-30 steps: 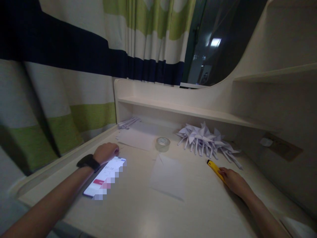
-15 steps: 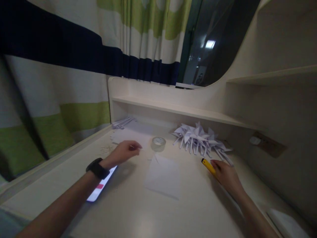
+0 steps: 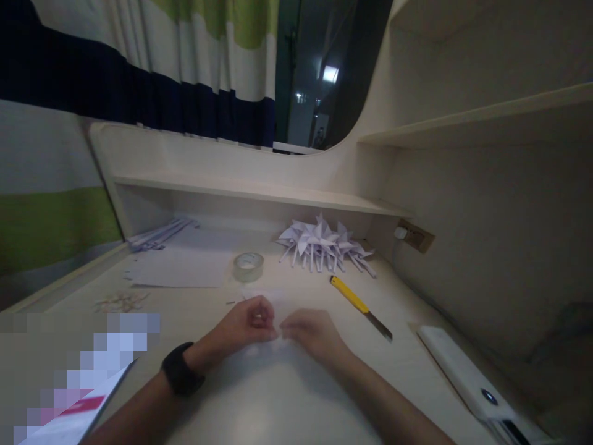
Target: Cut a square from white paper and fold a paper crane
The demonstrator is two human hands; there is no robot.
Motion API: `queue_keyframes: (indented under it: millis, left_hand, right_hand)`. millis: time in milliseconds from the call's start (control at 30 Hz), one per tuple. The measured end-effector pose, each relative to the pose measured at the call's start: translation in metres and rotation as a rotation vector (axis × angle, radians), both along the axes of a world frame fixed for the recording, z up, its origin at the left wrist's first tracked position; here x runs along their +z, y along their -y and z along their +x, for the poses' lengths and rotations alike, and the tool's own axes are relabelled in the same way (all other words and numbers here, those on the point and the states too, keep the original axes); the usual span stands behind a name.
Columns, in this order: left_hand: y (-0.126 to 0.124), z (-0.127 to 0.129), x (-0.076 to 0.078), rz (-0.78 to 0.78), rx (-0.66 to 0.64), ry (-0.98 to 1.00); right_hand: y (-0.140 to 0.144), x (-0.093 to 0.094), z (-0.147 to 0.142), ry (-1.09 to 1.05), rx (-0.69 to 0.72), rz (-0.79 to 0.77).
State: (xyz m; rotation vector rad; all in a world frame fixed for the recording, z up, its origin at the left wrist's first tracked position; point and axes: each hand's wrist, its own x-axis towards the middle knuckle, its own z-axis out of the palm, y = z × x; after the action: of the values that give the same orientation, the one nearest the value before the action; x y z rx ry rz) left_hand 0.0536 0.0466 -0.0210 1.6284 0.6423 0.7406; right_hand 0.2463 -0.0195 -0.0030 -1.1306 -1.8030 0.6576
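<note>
My left hand, with a black watch on its wrist, is closed in a pinch at a white piece of paper at the middle of the desk. The fingertips of my right hand are pinched together right beside it, also at the paper; this hand is slightly blurred. Most of the paper is hidden by the hands. To the right lies a yellow utility knife with its blade out. A roll of clear tape lies flat just behind the hands.
Several paper pinwheels are heaped at the back. White sheets and rolled paper sticks lie back left, near a small pile of thin scraps. A phone is front left, a white device right. A shelf overhangs the back.
My right hand has let go of the yellow knife, now lying on the desk, and moved left to the paper. My left hand has come to the paper too. The view has turned right.
</note>
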Motion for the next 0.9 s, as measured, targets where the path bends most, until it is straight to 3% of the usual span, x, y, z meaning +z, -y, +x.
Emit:
queue_keyframes:
  millis: [133,267,400,600,900]
  left_hand:
    - [0.002,-0.002,-0.009,-0.058,0.0,-0.02]
    - [0.01,-0.001,0.001,-0.074,0.068,-0.035]
    - [0.017,-0.002,0.01,-0.1,0.054,-0.01]
    - [0.019,-0.003,0.007,-0.121,-0.038,-0.008]
    - [0.02,0.001,0.001,-0.155,0.044,0.044]
  right_hand:
    - [0.003,-0.006,-0.008,-0.036,-0.158,-0.052]
    - [0.008,-0.012,-0.018,-0.064,-0.276,-0.027]
    - [0.009,-0.019,-0.02,-0.079,-0.209,-0.001]
    - [0.007,-0.025,-0.016,-0.085,-0.072,0.096]
    - [0.006,-0.027,-0.011,0.08,0.019,0.355]
